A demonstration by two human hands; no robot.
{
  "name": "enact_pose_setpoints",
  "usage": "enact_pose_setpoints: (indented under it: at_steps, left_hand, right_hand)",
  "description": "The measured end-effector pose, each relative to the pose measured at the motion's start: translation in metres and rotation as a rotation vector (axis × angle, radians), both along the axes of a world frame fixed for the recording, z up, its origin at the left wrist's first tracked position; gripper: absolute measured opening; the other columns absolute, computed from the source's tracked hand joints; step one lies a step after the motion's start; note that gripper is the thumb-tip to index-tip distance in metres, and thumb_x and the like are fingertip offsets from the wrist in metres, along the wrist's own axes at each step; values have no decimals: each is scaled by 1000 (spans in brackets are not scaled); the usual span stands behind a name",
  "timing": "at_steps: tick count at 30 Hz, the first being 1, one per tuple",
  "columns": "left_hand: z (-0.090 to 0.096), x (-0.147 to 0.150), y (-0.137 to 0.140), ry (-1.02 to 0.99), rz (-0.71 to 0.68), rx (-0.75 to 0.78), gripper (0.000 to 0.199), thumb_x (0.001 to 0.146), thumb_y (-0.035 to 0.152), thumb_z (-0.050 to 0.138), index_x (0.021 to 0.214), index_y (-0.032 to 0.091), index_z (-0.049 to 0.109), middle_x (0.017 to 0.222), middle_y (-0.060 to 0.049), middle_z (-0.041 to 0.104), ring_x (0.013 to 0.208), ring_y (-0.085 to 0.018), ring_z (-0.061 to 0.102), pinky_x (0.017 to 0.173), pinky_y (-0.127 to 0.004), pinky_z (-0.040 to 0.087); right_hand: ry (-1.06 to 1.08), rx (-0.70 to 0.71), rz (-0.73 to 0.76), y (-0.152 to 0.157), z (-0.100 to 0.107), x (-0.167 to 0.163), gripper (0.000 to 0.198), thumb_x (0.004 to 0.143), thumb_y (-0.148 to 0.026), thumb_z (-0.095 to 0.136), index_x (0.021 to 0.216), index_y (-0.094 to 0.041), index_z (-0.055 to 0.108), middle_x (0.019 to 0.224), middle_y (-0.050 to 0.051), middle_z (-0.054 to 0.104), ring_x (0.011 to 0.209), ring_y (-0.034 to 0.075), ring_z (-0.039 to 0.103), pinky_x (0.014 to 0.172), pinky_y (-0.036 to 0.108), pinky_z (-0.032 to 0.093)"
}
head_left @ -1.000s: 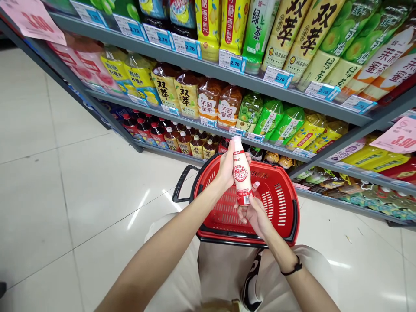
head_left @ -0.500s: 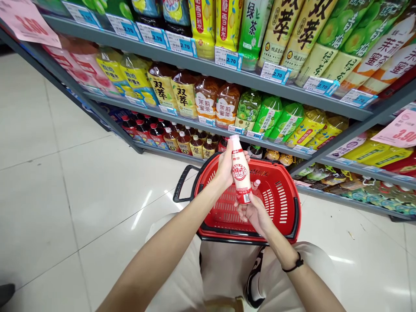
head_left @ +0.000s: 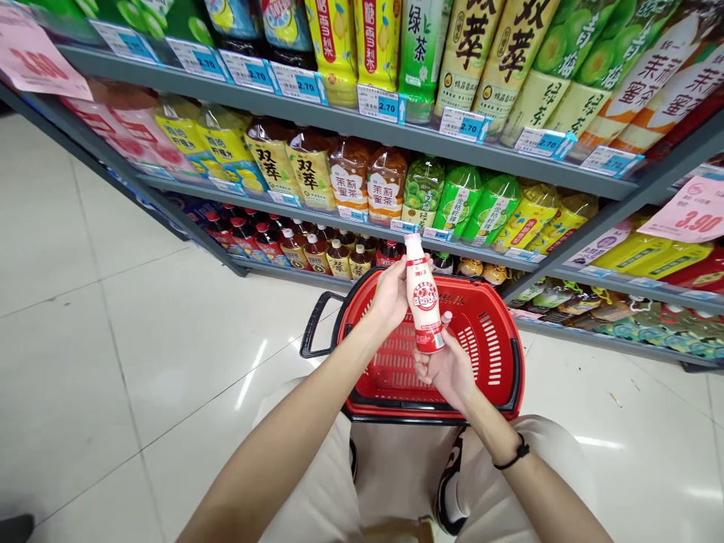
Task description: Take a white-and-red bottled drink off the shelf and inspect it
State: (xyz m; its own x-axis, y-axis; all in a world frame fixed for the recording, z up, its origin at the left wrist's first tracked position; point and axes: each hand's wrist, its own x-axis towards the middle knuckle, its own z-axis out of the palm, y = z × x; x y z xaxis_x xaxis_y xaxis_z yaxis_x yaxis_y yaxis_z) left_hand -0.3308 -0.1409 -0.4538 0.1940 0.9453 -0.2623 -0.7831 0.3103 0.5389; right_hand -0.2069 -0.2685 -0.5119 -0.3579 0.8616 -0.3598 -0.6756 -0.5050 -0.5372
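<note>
A cream-coloured drink bottle (head_left: 424,298) with red bands and a pale pink cap is held over the basket, tilted slightly, its printed label facing me. My left hand (head_left: 394,292) closes round its upper side, with fingertips showing behind the neck. Under and around its base is my right hand (head_left: 446,369), thumb along the lower right side and fingers curled beneath. Below both hands stands the red shopping basket (head_left: 503,302), black-rimmed with slotted walls. Just right of the held bottle, a pink cap (head_left: 447,317) shows from inside the basket; the rest of that item is mostly hidden.
Grey shelves (head_left: 339,113) of bottled drinks run across the front, with blue price tags and a pink price sheet (head_left: 687,211). The basket's black handle (head_left: 317,324) juts out left. Pale floor tiles (head_left: 73,362) spread on both sides; my knees flank the basket.
The bottle has turned a little in my hands, so its label print has shifted. Both hands keep their hold. The view has moved slightly, sliding the shelves left.
</note>
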Motion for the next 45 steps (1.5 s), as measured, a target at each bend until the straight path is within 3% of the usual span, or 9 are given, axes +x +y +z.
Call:
enact_pose_setpoints:
  at_steps: [12,19,31,40,45]
  left_hand:
    - [2,-5,3,47,-122,22,23,103,19,60,103,11,81,111,-13,82,113,-23,77,102,-29,59]
    - [-3,-20,11,95,-201,92,18,100,18,65,102,9,81,118,-18,80,121,-27,74,109,-35,57]
    - [-8,-21,11,99,-222,135,15,96,12,67,94,6,80,112,-22,80,119,-31,76,113,-41,57]
    - [-2,-15,5,127,-131,20,12,93,7,67,92,10,78,108,-17,82,122,-31,75,113,-42,57]
    - [-6,-13,6,112,-117,51,12,91,6,67,94,10,78,113,-18,81,123,-30,74,114,-41,56]
  right_hand:
    - [29,26,22,-2,5,-2,43,91,-59,70,102,-18,67,83,10,71,76,23,65,48,24,38]
    - [18,56,14,-7,1,2,47,92,-61,70,103,-15,70,83,9,70,72,20,62,48,24,39]
    - [4,85,47,-10,-1,4,44,94,-58,68,98,-14,70,82,10,69,71,20,61,50,25,41]
    - [2,84,46,-8,-2,3,43,94,-57,67,96,-14,69,80,10,68,71,20,59,50,25,38]
    - [-6,86,40,-7,0,3,41,95,-58,65,98,-17,68,80,9,67,71,21,60,50,26,38]
